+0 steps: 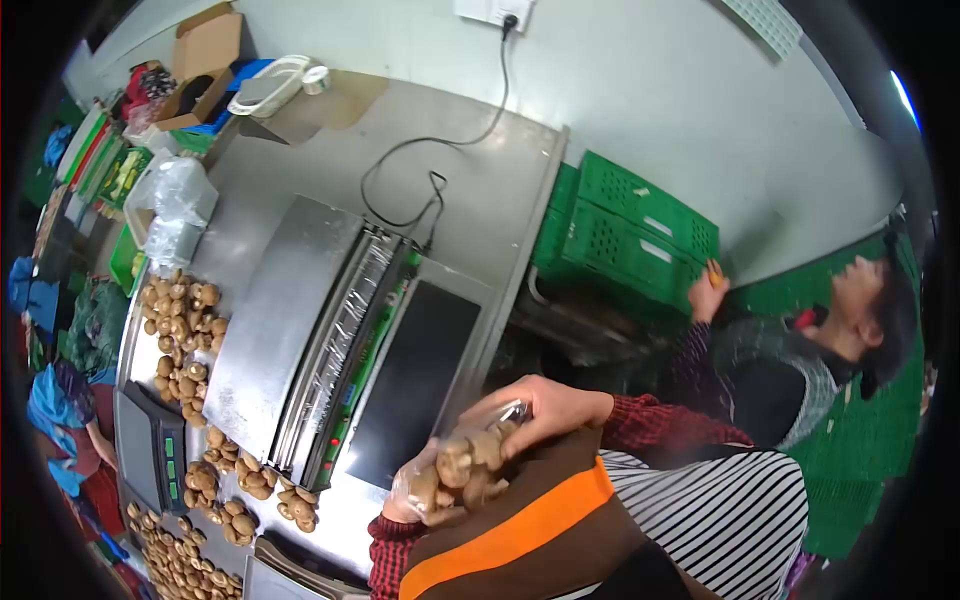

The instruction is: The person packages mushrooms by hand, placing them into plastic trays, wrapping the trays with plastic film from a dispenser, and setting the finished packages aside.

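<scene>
A clear plastic-wrapped pack of brown mushrooms is held between my two hands, close against the brown apron with the orange stripe. My right hand grips its upper right end, fingers closed over the shiny film. Around the lower left end my left hand is wrapped, its fingers partly hidden by the pack. Just beyond the pack lies the black plate of a film-wrapping machine, with a roll of clear film along its middle.
Loose mushrooms and small piles lie along the table's left side, beside a dark scale. A second scale stands near the front. Green crates are stacked at right, where another person reaches toward them. A black cable crosses the table.
</scene>
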A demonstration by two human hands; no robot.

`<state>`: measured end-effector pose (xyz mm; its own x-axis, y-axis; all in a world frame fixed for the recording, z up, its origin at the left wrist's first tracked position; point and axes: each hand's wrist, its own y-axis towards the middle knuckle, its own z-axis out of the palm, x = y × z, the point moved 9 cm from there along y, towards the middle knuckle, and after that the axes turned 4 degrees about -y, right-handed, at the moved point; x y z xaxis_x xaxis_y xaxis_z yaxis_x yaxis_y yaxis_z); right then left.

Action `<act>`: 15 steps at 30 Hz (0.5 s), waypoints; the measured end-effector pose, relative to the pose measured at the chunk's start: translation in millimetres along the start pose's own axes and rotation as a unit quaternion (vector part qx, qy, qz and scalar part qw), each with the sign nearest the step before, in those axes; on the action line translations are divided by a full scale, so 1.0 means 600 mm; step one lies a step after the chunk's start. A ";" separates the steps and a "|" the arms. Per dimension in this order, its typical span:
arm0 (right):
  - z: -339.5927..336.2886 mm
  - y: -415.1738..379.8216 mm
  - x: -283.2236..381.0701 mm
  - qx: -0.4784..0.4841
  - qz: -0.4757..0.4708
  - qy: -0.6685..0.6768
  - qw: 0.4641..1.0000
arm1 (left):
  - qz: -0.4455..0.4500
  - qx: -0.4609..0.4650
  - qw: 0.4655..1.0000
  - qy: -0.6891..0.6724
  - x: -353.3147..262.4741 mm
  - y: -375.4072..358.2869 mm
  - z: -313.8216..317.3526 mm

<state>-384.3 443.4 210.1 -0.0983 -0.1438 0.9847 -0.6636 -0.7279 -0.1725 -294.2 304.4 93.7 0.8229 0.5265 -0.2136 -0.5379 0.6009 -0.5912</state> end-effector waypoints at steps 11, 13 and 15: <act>-0.409 -0.017 -0.199 -0.379 -0.028 -0.247 0.891 | 0.217 -0.041 0.975 0.004 -0.103 0.022 0.030; -0.483 0.002 -0.203 -0.336 0.050 -0.110 0.934 | 0.255 -0.080 0.964 -0.006 -0.109 -0.008 0.003; -0.682 -0.023 -0.305 -0.515 0.076 -0.244 0.819 | 0.319 -0.131 0.937 -0.061 -0.105 -0.035 -0.049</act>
<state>-660.9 754.0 42.2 -0.0971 -0.6137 0.7835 -0.9692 0.2375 0.0659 -329.2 240.8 96.7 0.3128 0.8033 -0.5069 -0.8370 -0.0193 -0.5469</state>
